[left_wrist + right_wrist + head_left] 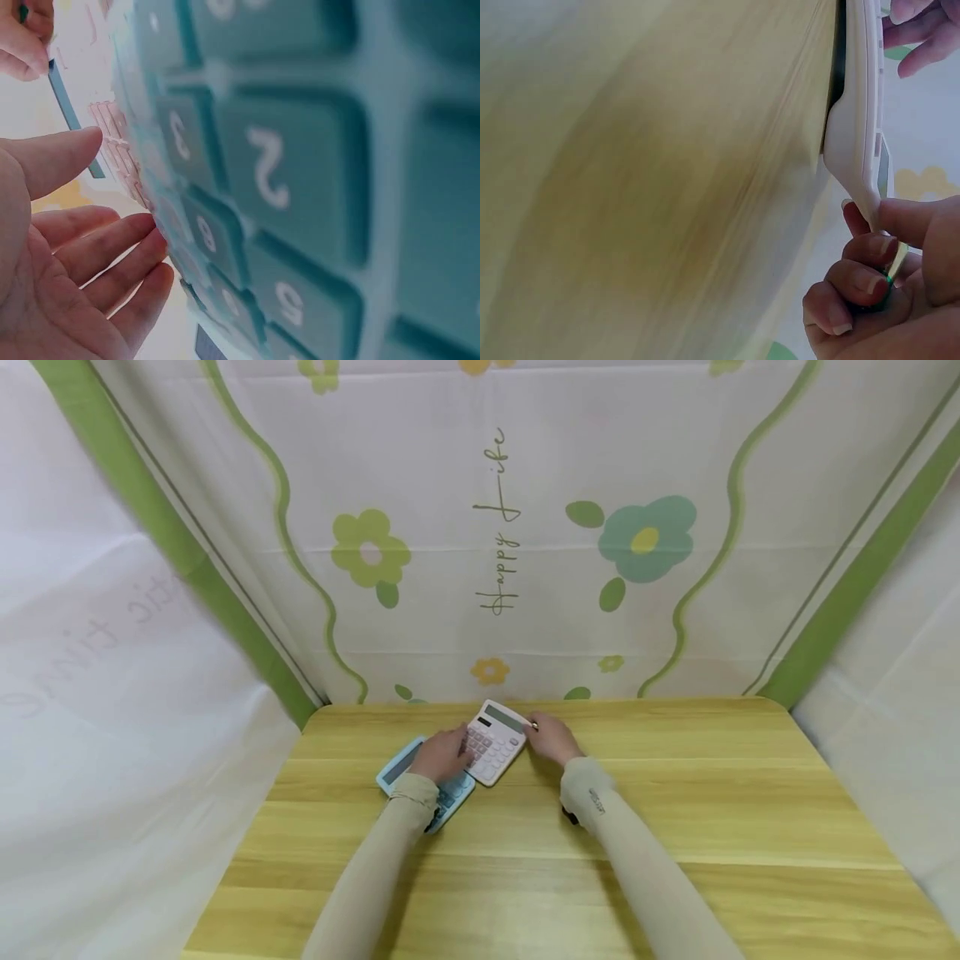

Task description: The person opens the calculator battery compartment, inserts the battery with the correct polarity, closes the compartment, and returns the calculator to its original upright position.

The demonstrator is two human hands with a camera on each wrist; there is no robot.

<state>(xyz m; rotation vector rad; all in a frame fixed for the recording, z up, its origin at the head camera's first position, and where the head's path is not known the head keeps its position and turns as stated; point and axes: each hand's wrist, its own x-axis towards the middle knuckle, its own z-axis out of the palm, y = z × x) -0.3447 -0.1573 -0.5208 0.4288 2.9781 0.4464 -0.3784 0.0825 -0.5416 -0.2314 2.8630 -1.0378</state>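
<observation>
While right hand (553, 740) pinches white calculator (498, 743) by corner, left hand (441, 755) reaches over blue calculator (456, 792), fingers loosely extended

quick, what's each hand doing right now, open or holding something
Left hand: open, over the blue calculator.
Right hand: pinching a corner of the pink calculator; something small in its curled fingers, unclear what.

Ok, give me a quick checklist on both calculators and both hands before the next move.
1. Right hand pinching the pale pink calculator by its display end: ok.
2. Pale pink calculator face up: ok.
3. Left hand gripping a calculator: not ok, fingers extended.
4. Light blue calculator uncovered: not ok, left hand and sleeve over it.
5. Green-and-gold item in right hand identified: cannot tell.
</observation>
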